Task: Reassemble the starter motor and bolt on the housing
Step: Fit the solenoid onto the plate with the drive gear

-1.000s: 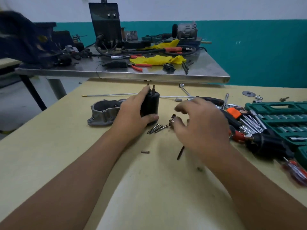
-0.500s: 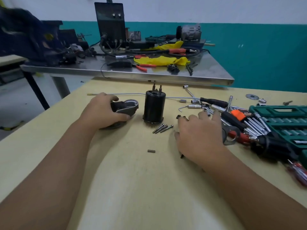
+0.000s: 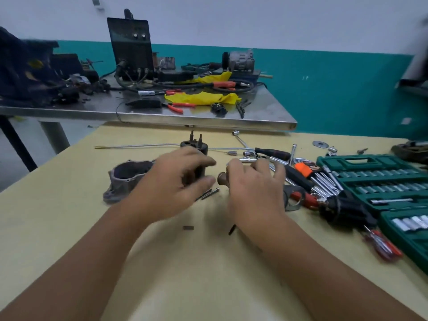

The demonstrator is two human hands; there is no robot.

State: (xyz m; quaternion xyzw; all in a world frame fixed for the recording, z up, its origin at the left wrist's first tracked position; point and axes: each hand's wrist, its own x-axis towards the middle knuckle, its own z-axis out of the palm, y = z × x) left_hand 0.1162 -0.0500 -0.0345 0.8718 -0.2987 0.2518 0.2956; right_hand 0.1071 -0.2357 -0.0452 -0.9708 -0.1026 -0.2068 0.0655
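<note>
The black motor body (image 3: 194, 158) stands upright on the yellow desk (image 3: 69, 205), two studs sticking up from its top, and the left hand (image 3: 172, 184) is in front of it with thumb and fingers curved around its lower part; motion blur makes it impossible to tell whether this grip actually clamps the body or only brackets it. Just left of the body, the grey cast housing (image 3: 125, 177) lies on its side, open mouth upward, untouched. The right hand (image 3: 252, 186) sits just right of the body, its fingers curled down, with a small brown rounded part (image 3: 222, 178) showing at the thumb side; it seems pinched there, though the hold itself is hidden. Between the hands lie the long bolts (image 3: 207, 193), and a short pin (image 3: 188, 227) and a dark screw (image 3: 232, 229) rest nearer the person. To the right are loose sockets, drivers and the green socket case (image 3: 375, 179). The risk, as I judge it, is that a moving hand knocks the tall body over or sweeps the loose bolts and pin away, since they lie directly under both wrists.
</note>
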